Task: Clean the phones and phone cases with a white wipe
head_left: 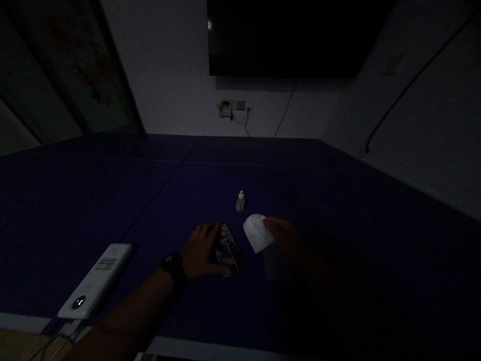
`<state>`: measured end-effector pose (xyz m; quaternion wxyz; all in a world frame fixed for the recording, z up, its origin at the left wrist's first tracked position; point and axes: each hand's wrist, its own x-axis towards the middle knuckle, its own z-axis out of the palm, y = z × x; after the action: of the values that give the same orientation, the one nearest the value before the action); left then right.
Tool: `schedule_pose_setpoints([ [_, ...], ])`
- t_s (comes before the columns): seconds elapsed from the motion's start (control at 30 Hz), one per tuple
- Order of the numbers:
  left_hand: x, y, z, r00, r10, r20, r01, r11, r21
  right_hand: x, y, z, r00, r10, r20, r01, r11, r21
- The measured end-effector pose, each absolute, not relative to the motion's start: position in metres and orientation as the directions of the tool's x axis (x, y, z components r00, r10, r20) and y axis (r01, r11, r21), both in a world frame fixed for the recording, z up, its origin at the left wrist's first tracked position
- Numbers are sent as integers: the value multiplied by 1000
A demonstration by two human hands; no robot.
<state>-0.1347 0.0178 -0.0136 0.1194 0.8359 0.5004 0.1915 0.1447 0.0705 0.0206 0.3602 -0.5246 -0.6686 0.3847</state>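
In dim light, a dark smartphone [230,250] with a glossy, reflecting face lies flat on the blue tabletop. My left hand [201,253], with a black watch on its wrist, grips the phone along its left side, thumb at the near corner and fingers at the far end. Pinched in my right hand [283,235] is a white wipe [257,232], held just right of the phone and apart from it. Below that hand lies a flat bluish-grey rectangle [276,263], partly in shadow. Beyond both hands stands a small clear bottle [240,203] with a white cap.
A white power bank [98,281] with a lit display and a plugged-in cable lies at the near left. The blue table [150,296] has a pale near edge. Against the far wall are sockets [240,105] with cords and a large dark screen [293,40].
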Motion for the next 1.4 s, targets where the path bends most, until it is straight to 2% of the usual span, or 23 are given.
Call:
schedule_pose_setpoints([
  [0.13, -131, 15, -27, 500, 844, 193, 757, -535, 376, 149, 80, 29, -88, 988, 128, 386, 152, -910],
  [0.23, -143, 21, -32, 587, 798, 139, 703, -587, 403, 144, 81, 32, -120, 976, 179, 447, 214, -868],
  [0.33, -156, 26, -33, 644, 757, 107, 654, -618, 435, 130, 77, 28, -214, 939, 269, 535, 343, -772],
  [0.4, -159, 28, -32, 664, 741, 94, 641, -630, 439, 119, 76, 19, -339, 878, 338, 546, 476, -689],
  [0.53, -156, 28, -32, 665, 740, 97, 636, -630, 445, 99, 83, -2, -601, 684, 413, 505, 726, -467],
  [0.7, -150, 28, -40, 627, 764, 153, 655, -622, 429, 90, 93, -20, -852, 442, 280, 398, 895, -202],
  [0.8, -150, 28, -43, 627, 765, 150, 663, -624, 413, 94, 88, -22, -893, 393, 220, 374, 919, -123],
  [0.97, -149, 26, -42, 610, 780, 140, 676, -604, 422, 108, 54, -20, -930, 288, 228, 279, 958, -72],
  [1.17, -146, 25, -39, 607, 789, 95, 707, -590, 390, 113, 17, -27, -894, 140, 426, 166, 986, 25],
  [1.27, -146, 25, -38, 614, 784, 96, 698, -596, 398, 108, 23, -26, -858, 154, 490, 220, 972, 81],
  [1.4, -148, 26, -37, 622, 778, 85, 699, -601, 388, 105, 49, -19, -867, 241, 436, 309, 947, 90],
])
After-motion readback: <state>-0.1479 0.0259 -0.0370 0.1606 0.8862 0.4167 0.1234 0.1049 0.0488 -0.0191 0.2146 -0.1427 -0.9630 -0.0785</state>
